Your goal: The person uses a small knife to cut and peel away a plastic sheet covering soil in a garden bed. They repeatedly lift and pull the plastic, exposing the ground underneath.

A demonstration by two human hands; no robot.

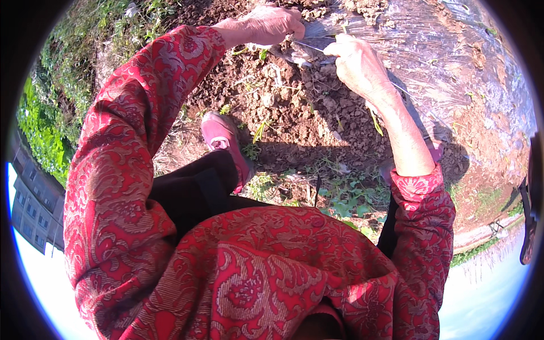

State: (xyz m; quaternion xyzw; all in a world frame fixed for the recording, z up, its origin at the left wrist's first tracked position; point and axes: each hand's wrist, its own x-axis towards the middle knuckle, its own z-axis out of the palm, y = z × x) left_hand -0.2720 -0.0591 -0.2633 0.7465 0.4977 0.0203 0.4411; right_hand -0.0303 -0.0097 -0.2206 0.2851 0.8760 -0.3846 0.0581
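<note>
A thin white cord [310, 45] is stretched short between my two hands, above the edge of a soil bed. My left hand [270, 25] is closed around its left end, at the bed's end. My right hand [359, 63] pinches the cord between thumb and fingers. Past my right wrist a thin line, apparently the same cord, runs on over the clear plastic film [450, 55] covering the bed. Bunched film lies just beneath and between the hands. What else my left fingers might hold is hidden.
Crumbly brown soil [297, 97] lies bare in front of me. My pink shoe [219, 127] stands at the bed's edge, by low green weeds [348, 197]. Small seedlings poke up around the film. Grass [72, 80] grows on the left, with a building [32, 208] beyond.
</note>
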